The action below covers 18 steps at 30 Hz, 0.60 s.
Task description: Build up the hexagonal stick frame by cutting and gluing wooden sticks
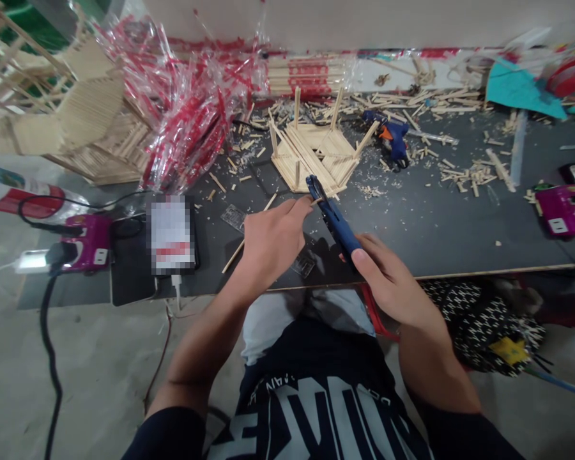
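Note:
My right hand (388, 275) is wrapped around the handles of a blue hand cutter (338, 223), whose head points up and to the left. My left hand (275, 239) pinches a thin wooden stick (316, 201), its end reaching the cutter's jaws. Just beyond both hands lies a hexagonal frame of wooden sticks (311, 150) with several short posts standing on it. A longer loose stick (233, 257) passes beneath my left hand. Two small clear plates (303, 263) with dark markings lie by that hand, partly covered.
A blue glue gun (395, 140) lies right of the frame, amid cut stick scraps (474, 176). Red plastic wrappers (186, 121) and a large stick model (91, 121) crowd the left. A phone (172, 233) and purple power strips (89, 239) sit near the edge.

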Each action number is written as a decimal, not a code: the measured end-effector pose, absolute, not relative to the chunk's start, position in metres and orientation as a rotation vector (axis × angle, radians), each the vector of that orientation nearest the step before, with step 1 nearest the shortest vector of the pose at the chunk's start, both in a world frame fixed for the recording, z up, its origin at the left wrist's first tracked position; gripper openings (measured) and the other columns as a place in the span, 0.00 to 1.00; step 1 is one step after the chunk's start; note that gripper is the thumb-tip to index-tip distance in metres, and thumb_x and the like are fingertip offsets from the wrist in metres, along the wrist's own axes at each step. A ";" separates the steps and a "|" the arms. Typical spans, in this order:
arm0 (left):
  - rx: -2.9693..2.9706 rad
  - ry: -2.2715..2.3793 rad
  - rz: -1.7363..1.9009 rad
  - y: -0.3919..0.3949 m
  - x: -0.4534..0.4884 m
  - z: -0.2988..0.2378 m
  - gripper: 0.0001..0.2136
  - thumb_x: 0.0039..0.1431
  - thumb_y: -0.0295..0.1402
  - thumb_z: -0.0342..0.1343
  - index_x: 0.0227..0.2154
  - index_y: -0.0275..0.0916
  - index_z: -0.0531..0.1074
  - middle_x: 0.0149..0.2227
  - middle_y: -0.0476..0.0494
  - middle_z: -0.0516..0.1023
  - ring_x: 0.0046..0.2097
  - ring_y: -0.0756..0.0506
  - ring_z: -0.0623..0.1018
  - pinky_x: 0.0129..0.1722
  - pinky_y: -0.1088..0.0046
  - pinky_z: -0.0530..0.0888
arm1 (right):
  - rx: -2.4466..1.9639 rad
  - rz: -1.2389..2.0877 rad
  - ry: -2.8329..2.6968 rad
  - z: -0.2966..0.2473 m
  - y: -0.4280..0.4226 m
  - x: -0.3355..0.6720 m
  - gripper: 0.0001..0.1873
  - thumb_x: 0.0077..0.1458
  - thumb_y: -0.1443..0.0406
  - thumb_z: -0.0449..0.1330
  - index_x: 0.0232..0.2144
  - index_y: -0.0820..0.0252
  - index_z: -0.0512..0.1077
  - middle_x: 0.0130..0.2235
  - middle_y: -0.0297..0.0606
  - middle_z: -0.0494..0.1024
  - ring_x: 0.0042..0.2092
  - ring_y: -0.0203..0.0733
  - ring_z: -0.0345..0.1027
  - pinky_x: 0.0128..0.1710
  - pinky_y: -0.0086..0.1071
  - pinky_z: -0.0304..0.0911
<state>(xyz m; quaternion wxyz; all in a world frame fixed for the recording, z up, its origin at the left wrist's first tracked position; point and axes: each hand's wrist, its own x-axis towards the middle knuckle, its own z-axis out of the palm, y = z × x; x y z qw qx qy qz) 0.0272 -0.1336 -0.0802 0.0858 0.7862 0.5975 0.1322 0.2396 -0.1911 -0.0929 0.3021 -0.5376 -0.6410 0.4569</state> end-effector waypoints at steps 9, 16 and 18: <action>2.378 1.813 0.367 -0.133 0.027 -0.082 0.24 0.65 0.23 0.46 0.57 0.49 0.76 0.44 0.47 0.87 0.38 0.44 0.83 0.29 0.70 0.64 | -1.431 1.206 -1.726 -0.091 -0.190 0.237 0.30 0.71 0.47 0.50 0.64 0.57 0.71 0.56 0.49 0.79 0.58 0.53 0.72 0.60 0.51 0.66; 2.397 1.794 0.356 -0.133 0.028 -0.081 0.23 0.66 0.23 0.46 0.58 0.46 0.76 0.44 0.44 0.87 0.37 0.45 0.83 0.28 0.71 0.62 | -1.419 1.201 -1.734 -0.092 -0.191 0.239 0.30 0.71 0.47 0.51 0.64 0.56 0.70 0.56 0.46 0.79 0.57 0.50 0.72 0.62 0.50 0.64; 2.396 1.796 0.357 -0.133 0.027 -0.082 0.23 0.66 0.23 0.45 0.57 0.47 0.77 0.44 0.44 0.87 0.38 0.45 0.83 0.27 0.70 0.62 | -1.417 1.197 -1.746 -0.092 -0.191 0.239 0.29 0.71 0.47 0.50 0.64 0.56 0.70 0.56 0.46 0.79 0.57 0.50 0.72 0.62 0.50 0.64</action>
